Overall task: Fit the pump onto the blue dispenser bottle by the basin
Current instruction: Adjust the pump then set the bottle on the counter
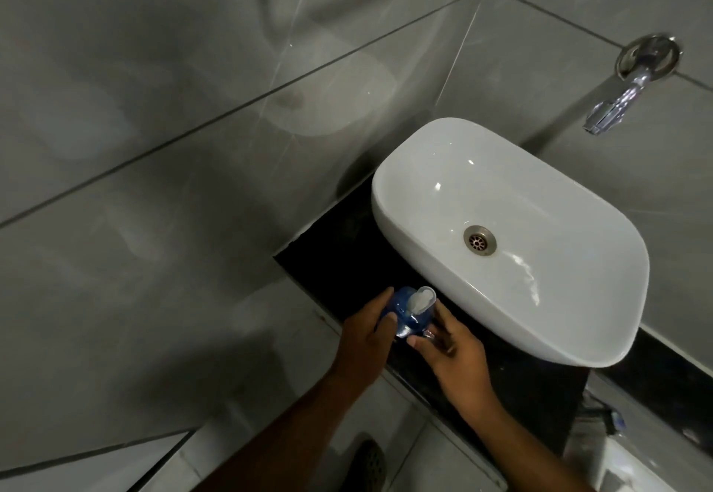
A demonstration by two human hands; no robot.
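Note:
The blue dispenser bottle [408, 316] stands on the black counter [335, 256] just left of the white basin [401, 221]. A white pump head [422, 298] sits on top of the bottle, nozzle pointing toward me. My left hand [366, 337] wraps the bottle's left side, thumb across its front. My right hand [451, 356] touches the bottle's lower right side with thumb and fingertips; something small and clear glints between those fingers, too blurred to name.
A chrome tap [625, 98] juts from the grey tiled wall above the basin's far right. The basin has a metal drain [480, 240]. Grey wall tiles fill the left. A dark shoe [368, 464] shows on the floor below.

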